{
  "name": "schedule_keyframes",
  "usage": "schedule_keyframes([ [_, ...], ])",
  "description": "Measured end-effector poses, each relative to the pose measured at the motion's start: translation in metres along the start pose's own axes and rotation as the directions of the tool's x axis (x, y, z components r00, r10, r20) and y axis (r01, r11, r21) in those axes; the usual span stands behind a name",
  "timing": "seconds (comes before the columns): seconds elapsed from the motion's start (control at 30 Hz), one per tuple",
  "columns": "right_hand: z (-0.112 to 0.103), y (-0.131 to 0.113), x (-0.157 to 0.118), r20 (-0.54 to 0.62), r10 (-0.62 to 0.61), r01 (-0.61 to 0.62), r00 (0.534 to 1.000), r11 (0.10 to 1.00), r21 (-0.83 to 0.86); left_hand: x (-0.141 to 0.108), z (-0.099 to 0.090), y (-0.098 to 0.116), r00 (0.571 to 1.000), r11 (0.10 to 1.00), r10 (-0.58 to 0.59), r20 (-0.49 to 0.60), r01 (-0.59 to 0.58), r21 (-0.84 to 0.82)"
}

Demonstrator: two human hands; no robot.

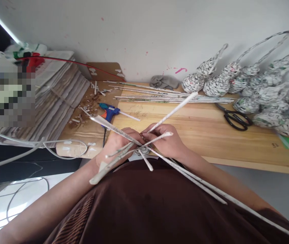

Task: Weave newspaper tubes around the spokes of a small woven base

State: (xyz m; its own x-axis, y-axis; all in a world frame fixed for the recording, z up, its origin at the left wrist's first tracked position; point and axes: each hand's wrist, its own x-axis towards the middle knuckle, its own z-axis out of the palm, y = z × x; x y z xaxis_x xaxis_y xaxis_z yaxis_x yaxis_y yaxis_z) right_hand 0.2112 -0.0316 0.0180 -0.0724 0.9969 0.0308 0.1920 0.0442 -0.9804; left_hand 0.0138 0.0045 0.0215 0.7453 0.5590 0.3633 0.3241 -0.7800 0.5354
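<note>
Near the front edge of the table, a small woven paper piece [142,150] sits between my hands, with several rolled paper tubes [177,110] sticking out of it in different directions. My left hand [120,144] is closed around its left side, among the tubes. Thumb and fingers of my right hand [166,139] pinch a tube at the right side. Two long tubes reach from the piece toward the lower right, over my brown shirt. The underside of the piece is mostly hidden by my hands and the tubes.
A blue glue gun [110,111] lies left on the wooden table [190,135]. Behind are loose paper tubes [159,95] and a grey cloth [164,82]. Black scissors [237,120] and woven paper gourds [217,85] are at right. Stacked newspapers [60,95] and a white cable [65,157] are at left.
</note>
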Motion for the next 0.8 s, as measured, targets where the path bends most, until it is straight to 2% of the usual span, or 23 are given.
schedule_keyframes([
  [0.13,0.000,0.006,0.000,-0.001,0.031,-0.031,1.000,0.998,0.060,0.006,-0.001,0.007,0.981,0.980,-0.194,-0.022,0.195,0.043],
  [0.27,0.001,0.008,-0.001,-0.032,0.031,-0.028,0.999,0.995,0.097,0.010,-0.001,0.013,0.943,0.942,-0.334,-0.008,0.333,-0.035],
  [0.47,0.001,0.008,-0.003,-0.061,0.026,-0.018,0.998,0.991,0.129,0.009,0.002,0.010,0.904,0.892,-0.427,0.025,0.425,-0.153],
  [0.6,-0.001,0.008,-0.005,-0.071,-0.072,0.077,0.995,0.994,0.074,0.010,0.003,0.005,0.864,0.850,-0.503,0.036,0.502,-0.163],
  [0.7,-0.002,0.006,-0.006,-0.058,-0.143,0.145,0.988,0.989,0.034,0.015,0.001,0.001,0.867,0.856,-0.483,0.122,0.497,-0.142],
  [0.8,-0.003,0.005,-0.004,-0.033,-0.130,0.133,0.991,0.988,0.077,0.020,0.000,0.001,0.875,0.875,-0.442,0.200,0.469,-0.121],
])
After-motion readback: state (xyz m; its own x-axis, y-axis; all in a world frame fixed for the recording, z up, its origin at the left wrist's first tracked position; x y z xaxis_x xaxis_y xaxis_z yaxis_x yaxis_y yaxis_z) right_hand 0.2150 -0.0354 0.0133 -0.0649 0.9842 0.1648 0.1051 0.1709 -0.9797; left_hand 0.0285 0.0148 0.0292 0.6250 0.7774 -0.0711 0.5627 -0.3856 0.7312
